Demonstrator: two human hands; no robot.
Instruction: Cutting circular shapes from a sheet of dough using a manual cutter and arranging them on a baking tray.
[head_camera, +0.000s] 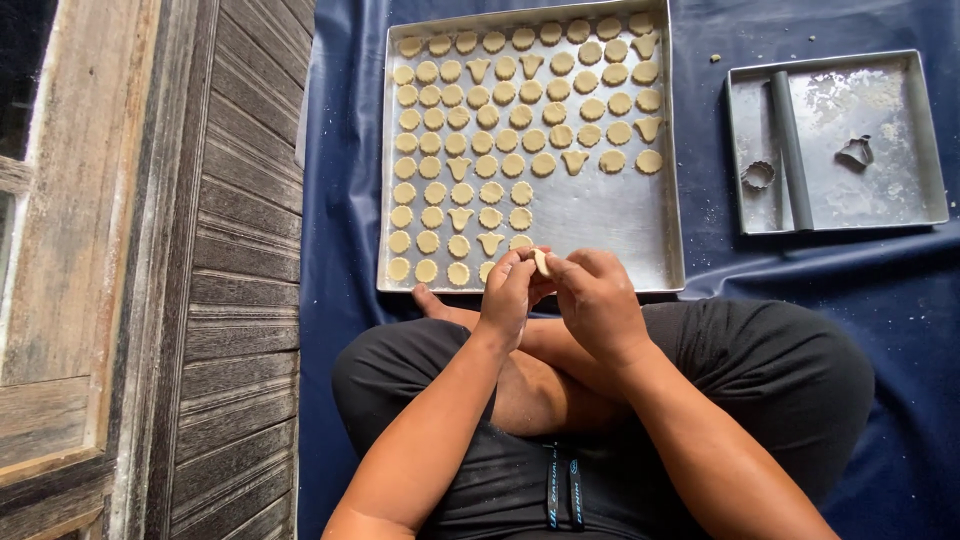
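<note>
I sit cross-legged in black shorts on a blue sheet. My left hand and my right hand meet above my knees, both pinching one small pale round dough piece between the fingertips. Just beyond them lies a large metal baking tray with several rows of cut dough rounds and a few tulip-shaped pieces filling its far and left parts. The tray's near right part is bare metal.
A smaller floured metal tray at the right holds a grey rolling tube, a round fluted cutter and a shaped cutter. Weathered wooden planks and a wooden frame line the left side.
</note>
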